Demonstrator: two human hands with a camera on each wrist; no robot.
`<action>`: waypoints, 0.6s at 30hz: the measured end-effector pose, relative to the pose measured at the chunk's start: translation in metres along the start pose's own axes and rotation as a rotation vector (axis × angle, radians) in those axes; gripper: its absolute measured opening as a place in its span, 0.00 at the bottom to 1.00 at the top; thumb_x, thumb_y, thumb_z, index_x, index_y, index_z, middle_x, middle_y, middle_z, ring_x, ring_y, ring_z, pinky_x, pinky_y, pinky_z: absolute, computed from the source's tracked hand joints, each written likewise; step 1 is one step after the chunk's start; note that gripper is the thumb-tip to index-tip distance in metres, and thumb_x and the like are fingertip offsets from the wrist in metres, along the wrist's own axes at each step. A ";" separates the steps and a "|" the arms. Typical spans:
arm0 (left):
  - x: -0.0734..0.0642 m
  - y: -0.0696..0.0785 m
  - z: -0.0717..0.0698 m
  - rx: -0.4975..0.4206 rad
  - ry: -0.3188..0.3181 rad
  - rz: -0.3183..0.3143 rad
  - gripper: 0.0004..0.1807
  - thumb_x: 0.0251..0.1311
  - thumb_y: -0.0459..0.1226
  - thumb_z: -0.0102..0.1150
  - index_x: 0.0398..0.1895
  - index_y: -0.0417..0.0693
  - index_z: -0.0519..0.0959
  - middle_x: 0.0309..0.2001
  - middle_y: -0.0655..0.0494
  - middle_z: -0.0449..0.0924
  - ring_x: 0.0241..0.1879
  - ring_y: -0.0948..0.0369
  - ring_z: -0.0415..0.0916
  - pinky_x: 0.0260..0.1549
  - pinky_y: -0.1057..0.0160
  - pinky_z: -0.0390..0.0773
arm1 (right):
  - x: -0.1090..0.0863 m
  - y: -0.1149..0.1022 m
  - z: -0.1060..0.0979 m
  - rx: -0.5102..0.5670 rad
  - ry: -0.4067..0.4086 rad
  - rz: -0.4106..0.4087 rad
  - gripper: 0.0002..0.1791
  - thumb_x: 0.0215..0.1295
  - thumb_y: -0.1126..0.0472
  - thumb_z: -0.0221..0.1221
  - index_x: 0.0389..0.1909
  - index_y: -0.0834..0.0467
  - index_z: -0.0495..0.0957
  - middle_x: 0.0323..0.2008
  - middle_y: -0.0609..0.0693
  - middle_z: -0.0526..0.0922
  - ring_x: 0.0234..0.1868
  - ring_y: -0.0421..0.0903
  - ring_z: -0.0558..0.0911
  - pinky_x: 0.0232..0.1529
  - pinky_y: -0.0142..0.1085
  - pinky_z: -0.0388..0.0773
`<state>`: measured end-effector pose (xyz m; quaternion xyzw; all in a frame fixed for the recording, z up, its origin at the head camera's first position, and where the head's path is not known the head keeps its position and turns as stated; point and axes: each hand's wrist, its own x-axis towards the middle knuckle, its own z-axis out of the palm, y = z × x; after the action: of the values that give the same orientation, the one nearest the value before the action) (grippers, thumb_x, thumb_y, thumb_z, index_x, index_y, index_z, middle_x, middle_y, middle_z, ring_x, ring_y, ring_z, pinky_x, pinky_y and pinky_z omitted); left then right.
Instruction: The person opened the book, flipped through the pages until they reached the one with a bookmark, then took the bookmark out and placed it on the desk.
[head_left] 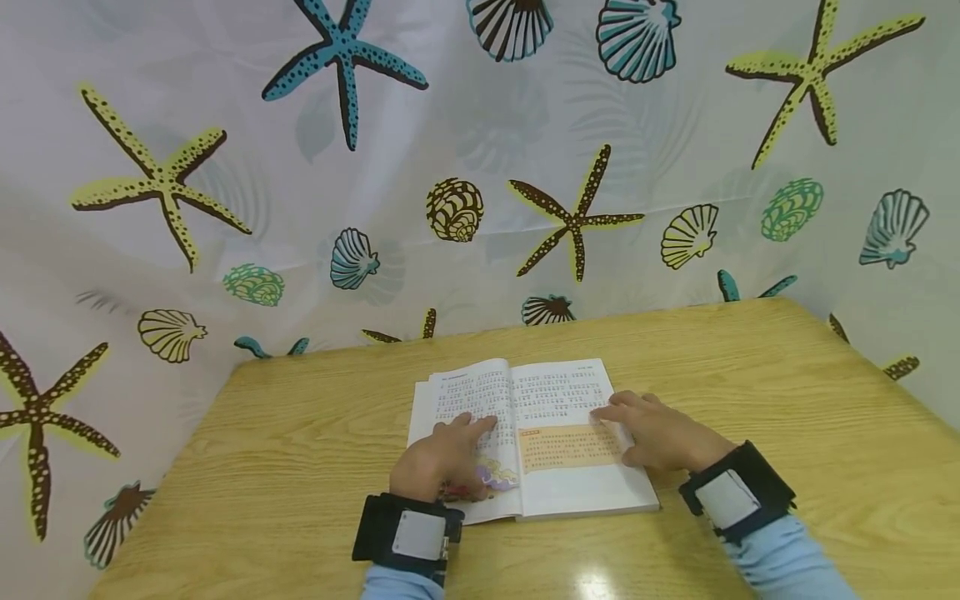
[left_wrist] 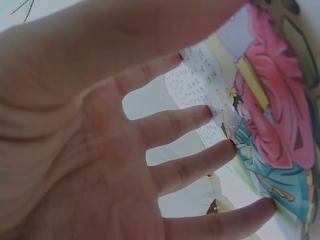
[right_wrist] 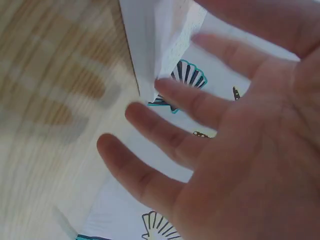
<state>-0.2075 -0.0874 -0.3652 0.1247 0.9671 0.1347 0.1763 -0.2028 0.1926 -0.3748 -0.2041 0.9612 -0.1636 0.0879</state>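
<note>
An open book point(head_left: 570, 492) lies on the wooden table, its left page printed with text and a coloured picture, its right page with text and an orange box. My left hand point(head_left: 442, 460) rests on the left page with fingers spread. In the left wrist view those fingertips touch the page beside the picture point(left_wrist: 270, 125) of robed figures. Over the book's right edge reaches my right hand point(head_left: 660, 433), fingers spread and slightly bent. The right wrist view puts its fingertips close by the page edge point(right_wrist: 142, 45), some past it above the table.
The wooden table point(head_left: 300, 467) extends around the book on all sides. Behind it hangs a white cloth point(head_left: 465, 108) printed with starfish and shells. Each wrist wears a black band with a pale plate.
</note>
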 end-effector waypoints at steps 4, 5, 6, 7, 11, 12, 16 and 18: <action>0.000 -0.001 0.000 -0.003 -0.001 0.003 0.51 0.41 0.37 0.85 0.74 0.55 0.70 0.71 0.44 0.65 0.66 0.40 0.65 0.59 0.37 0.73 | -0.001 0.005 -0.001 0.032 -0.038 0.069 0.43 0.58 0.64 0.71 0.70 0.77 0.61 0.71 0.77 0.58 0.69 0.80 0.57 0.63 0.69 0.63; 0.000 -0.001 0.000 -0.001 -0.002 0.003 0.51 0.41 0.37 0.85 0.74 0.55 0.70 0.71 0.45 0.66 0.66 0.40 0.66 0.59 0.38 0.73 | -0.001 0.007 -0.001 0.040 -0.045 0.077 0.45 0.58 0.63 0.70 0.70 0.79 0.59 0.71 0.78 0.56 0.69 0.80 0.56 0.64 0.69 0.61; 0.000 0.000 0.001 0.000 -0.002 0.004 0.51 0.41 0.37 0.85 0.74 0.55 0.70 0.71 0.45 0.66 0.65 0.40 0.66 0.58 0.38 0.73 | -0.001 0.008 -0.001 0.043 -0.051 0.076 0.45 0.59 0.62 0.70 0.69 0.80 0.58 0.71 0.79 0.56 0.69 0.81 0.55 0.65 0.69 0.60; 0.000 0.000 0.001 0.000 -0.002 0.005 0.51 0.40 0.37 0.85 0.74 0.55 0.70 0.71 0.45 0.66 0.65 0.40 0.67 0.58 0.38 0.74 | -0.001 0.009 -0.002 0.050 -0.054 0.075 0.46 0.59 0.62 0.70 0.69 0.82 0.58 0.70 0.80 0.55 0.69 0.81 0.55 0.65 0.69 0.60; 0.001 0.000 0.001 0.000 -0.005 0.001 0.51 0.41 0.37 0.85 0.74 0.55 0.70 0.71 0.45 0.66 0.64 0.40 0.67 0.57 0.38 0.74 | -0.001 0.010 -0.001 0.072 -0.064 0.072 0.46 0.59 0.62 0.70 0.68 0.83 0.57 0.70 0.81 0.56 0.69 0.81 0.56 0.66 0.68 0.58; 0.001 0.000 0.001 -0.004 -0.005 0.000 0.52 0.41 0.37 0.85 0.74 0.55 0.70 0.71 0.45 0.66 0.65 0.40 0.66 0.58 0.37 0.74 | -0.001 0.010 -0.001 0.078 -0.068 0.071 0.46 0.59 0.63 0.70 0.68 0.83 0.57 0.70 0.81 0.55 0.69 0.81 0.56 0.66 0.68 0.58; 0.000 0.000 0.000 -0.008 -0.006 -0.008 0.52 0.41 0.37 0.84 0.74 0.55 0.69 0.73 0.44 0.64 0.68 0.39 0.64 0.60 0.37 0.71 | 0.000 0.009 -0.001 0.089 -0.080 0.071 0.45 0.60 0.63 0.69 0.69 0.83 0.56 0.71 0.80 0.55 0.70 0.80 0.56 0.67 0.67 0.58; -0.001 0.000 -0.001 -0.009 -0.007 -0.011 0.52 0.41 0.37 0.84 0.74 0.55 0.69 0.73 0.44 0.64 0.68 0.39 0.64 0.60 0.37 0.71 | 0.000 0.008 -0.001 0.085 -0.085 0.076 0.45 0.61 0.63 0.69 0.69 0.83 0.56 0.71 0.80 0.55 0.70 0.79 0.56 0.68 0.66 0.57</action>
<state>-0.2070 -0.0878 -0.3645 0.1189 0.9665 0.1378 0.1809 -0.2060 0.1997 -0.3765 -0.1702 0.9559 -0.1918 0.1434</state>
